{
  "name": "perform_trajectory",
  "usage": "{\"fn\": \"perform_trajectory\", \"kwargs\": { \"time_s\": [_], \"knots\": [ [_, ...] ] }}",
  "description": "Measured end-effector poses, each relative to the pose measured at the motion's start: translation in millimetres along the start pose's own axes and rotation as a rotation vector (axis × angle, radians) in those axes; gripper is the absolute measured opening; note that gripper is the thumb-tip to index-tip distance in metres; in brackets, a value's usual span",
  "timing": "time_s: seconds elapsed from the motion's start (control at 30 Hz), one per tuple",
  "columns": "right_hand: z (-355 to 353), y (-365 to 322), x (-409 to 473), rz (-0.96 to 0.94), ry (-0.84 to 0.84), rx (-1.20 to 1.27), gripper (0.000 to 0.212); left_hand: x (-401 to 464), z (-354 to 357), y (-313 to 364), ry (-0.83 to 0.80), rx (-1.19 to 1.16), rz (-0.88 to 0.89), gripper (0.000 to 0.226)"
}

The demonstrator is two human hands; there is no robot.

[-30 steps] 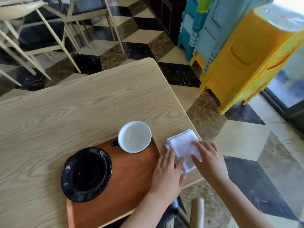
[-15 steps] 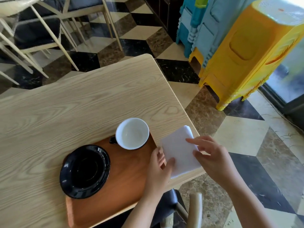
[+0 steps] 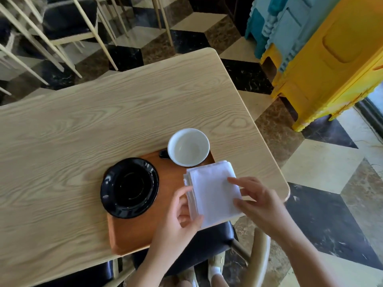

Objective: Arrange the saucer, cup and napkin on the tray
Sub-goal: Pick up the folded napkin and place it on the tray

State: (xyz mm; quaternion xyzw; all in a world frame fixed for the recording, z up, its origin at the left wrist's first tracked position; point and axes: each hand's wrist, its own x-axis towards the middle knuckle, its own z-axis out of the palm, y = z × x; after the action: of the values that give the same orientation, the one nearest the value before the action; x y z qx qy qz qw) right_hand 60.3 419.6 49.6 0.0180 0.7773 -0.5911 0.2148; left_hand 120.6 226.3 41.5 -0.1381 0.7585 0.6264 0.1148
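Note:
A brown wooden tray [image 3: 134,230] lies at the table's near edge. On its left sits a glossy black saucer [image 3: 129,187]. A cup [image 3: 188,147], white inside with a dark handle, stands at the tray's far right corner. A folded white napkin [image 3: 213,191] hovers over the tray's right end, just in front of the cup. My left hand [image 3: 180,216] pinches its near left edge, thumb on top. My right hand [image 3: 257,201] holds its right side with fingertips on top.
The light wooden table [image 3: 103,121] ends just right of the napkin. A black-seated chair [image 3: 207,241] is below my hands. Stacked yellow and blue plastic stools [image 3: 323,59] stand to the right on the checkered floor. More chairs [image 3: 68,23] stand behind the table.
The napkin has moved left, from the bare table beside the tray to over the tray's right end. Both hands moved with it.

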Motion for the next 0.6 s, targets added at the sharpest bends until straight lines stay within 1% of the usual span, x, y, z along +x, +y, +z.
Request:
{"fn": "perform_trajectory", "kwargs": {
  "time_s": [0.07,0.13,0.23,0.3,0.4,0.5,0.53,0.6],
  "knots": [
    [10.7,5.3,5.7,-0.021,-0.033,-0.138,0.052,-0.8,-6.5,-11.1,0.032,0.182,0.05,0.049],
    [20.4,13.7,12.5,-0.038,-0.058,-0.256,0.049,0.8,-7.9,-20.7,0.07,0.316,0.094,0.048],
    [31.7,27.3,20.1,-0.067,-0.076,-0.431,0.049,5.6,-5.0,-33.3,0.107,0.439,0.098,0.047],
    [36.5,32.7,22.1,-0.098,-0.077,-0.497,0.048,7.4,-1.9,-39.3,0.123,0.494,0.079,0.047],
    [43.0,34.1,21.2,-0.143,-0.047,-0.62,0.046,7.3,2.8,-46.0,0.153,0.579,0.087,0.048],
    [50.4,34.9,18.1,-0.182,-0.03,-0.806,0.05,5.0,6.1,-53.6,0.184,0.719,0.164,0.049],
    [52.3,36.1,17.1,-0.191,-0.011,-0.878,0.051,4.5,6.5,-55.9,0.196,0.76,0.184,0.051],
    [54.0,40.8,16.1,-0.238,0.09,-1.009,0.049,4.0,6.9,-59.4,0.223,0.808,0.209,0.054]
  ]
}}
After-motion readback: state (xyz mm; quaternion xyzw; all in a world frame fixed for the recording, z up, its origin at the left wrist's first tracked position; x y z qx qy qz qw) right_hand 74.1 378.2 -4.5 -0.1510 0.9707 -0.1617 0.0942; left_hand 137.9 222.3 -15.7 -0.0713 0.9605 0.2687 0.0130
